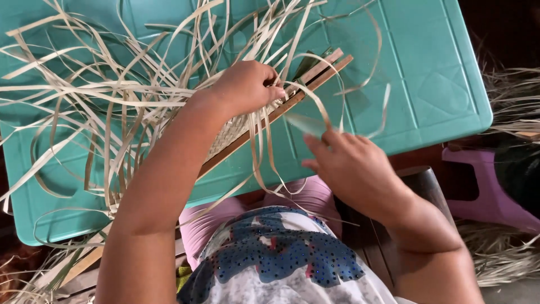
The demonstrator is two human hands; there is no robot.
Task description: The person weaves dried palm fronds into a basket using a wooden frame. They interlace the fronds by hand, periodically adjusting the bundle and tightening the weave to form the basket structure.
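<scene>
Your left hand [247,87] curls shut over the pale woven mat [228,135] and the two wooden slats [315,76] clamping its edge, while long, flat, cream-coloured loose strips [101,95] fan out from the weave in tangled loops to the left and above. Right of it, your right hand [351,166] pinches one curling strip [315,110] between thumb and fingertips, the other fingers loosely spread. All of it lies on a turquoise plastic table [439,73], with a purple stool [489,191] and dry straw on the dim floor at far right.
</scene>
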